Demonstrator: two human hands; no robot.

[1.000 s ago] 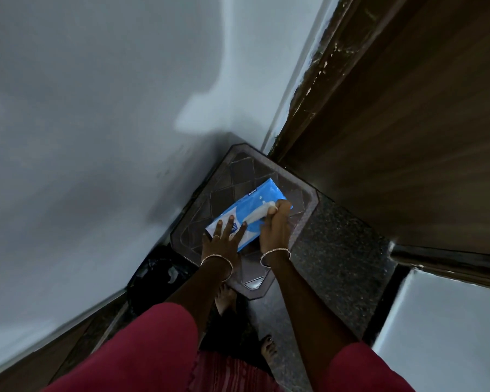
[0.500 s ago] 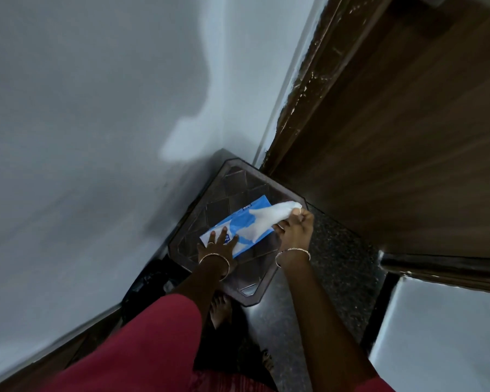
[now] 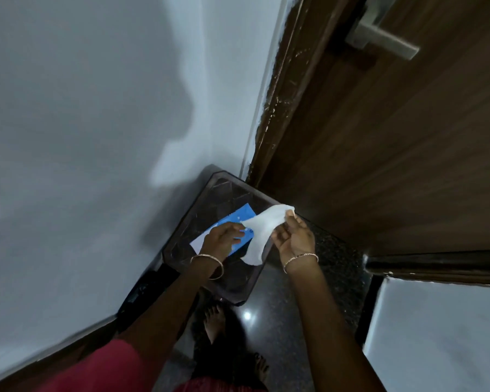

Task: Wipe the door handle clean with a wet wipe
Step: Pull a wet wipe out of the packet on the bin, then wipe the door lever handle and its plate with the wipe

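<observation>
From the head view, the person is taking out a wipe. The right hand (image 3: 293,236) pinches the white wet wipe (image 3: 262,233) at its upper corner, and the sheet hangs limp and creased, apparently free of the blue pack (image 3: 239,219). The left hand (image 3: 224,240) presses flat on this pack, on a small dark worktop (image 3: 238,290). I judge the next move needs lifting the wipe to the metal door handle (image 3: 379,35), high on the wooden door.

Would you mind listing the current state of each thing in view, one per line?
wet wipe: out of the pack, hanging from the right hand
wipe pack: flat on the stool, pressed by the left hand
door handle: untouched
door: shut or ajar, cannot tell
</observation>
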